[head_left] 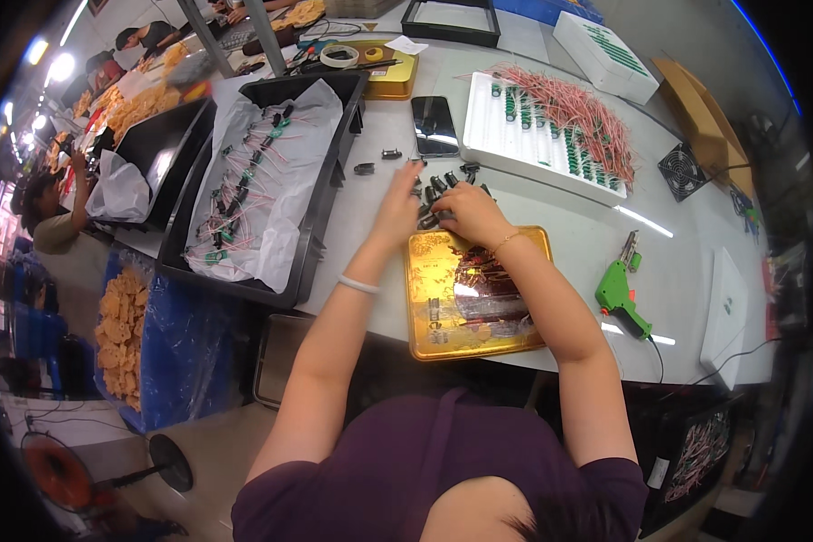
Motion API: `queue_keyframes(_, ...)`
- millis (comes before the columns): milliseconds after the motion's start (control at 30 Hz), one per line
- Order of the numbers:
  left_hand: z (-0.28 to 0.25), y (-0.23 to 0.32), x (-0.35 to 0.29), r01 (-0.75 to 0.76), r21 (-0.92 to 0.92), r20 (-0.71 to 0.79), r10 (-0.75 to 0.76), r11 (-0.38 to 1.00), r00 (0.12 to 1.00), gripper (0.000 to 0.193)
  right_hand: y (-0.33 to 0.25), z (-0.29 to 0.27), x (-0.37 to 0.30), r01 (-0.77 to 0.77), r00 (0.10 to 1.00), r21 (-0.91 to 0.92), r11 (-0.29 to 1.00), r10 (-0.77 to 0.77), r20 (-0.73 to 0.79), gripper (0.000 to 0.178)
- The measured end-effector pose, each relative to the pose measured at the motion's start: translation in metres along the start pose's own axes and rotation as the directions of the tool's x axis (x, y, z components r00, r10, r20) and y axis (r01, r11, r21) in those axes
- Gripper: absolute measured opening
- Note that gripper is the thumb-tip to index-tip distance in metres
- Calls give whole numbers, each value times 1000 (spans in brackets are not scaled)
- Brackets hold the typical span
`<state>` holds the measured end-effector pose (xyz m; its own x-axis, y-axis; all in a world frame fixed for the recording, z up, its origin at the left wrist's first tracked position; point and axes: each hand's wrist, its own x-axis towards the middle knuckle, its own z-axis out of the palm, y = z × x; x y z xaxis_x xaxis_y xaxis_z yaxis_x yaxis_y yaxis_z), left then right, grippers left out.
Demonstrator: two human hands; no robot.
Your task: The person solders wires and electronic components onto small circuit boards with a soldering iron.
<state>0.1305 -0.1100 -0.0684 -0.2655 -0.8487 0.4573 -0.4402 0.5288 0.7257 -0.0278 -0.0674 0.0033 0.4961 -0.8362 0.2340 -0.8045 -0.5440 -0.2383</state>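
Observation:
Small black plastic parts [439, 183] lie in a loose pile on the table, with both my hands at it. My left hand [399, 206] is at the pile's left side, fingers pointing away from me and smeared by motion, so their grip is unclear. From the right, my right hand [472, 213] reaches over the near side of the pile with its fingers bent and drawn together; what is between them is hidden. Under my right forearm sits a gold tin tray [425, 346] holding dark and red wired pieces and clear plastic. Two loose black parts [364, 169] lie farther left.
A black bin [309, 262] with paper and wired green parts stands left. Beyond the pile are a phone [434, 126] and a white foam tray [551, 177] of green coils with pink leads. A green glue gun [621, 296] lies right, near a small fan [681, 172].

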Motion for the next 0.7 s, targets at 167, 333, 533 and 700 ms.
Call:
queue_keyframes(167,-41,7,-6,136,-6,-9,-136,991,991,35,-2,-9,-7,10,997,121,993,0,-82,20)
queue_keyframes(333,-28,30,-10,95,96,128,-107,991,986,17,-6,-1,6,-18,1000,128,992,16,14,18)
queue_keyframes(533,-20,28,-4,-101,389,70,80,916,994,11,-3,0,1,-171,983,123,978,162,83,13)
queue_keyframes(700,-29,45,-16,-151,509,-2,177,847,984,9,5,13,-3,-16,999,-3,1000,17,37,19)
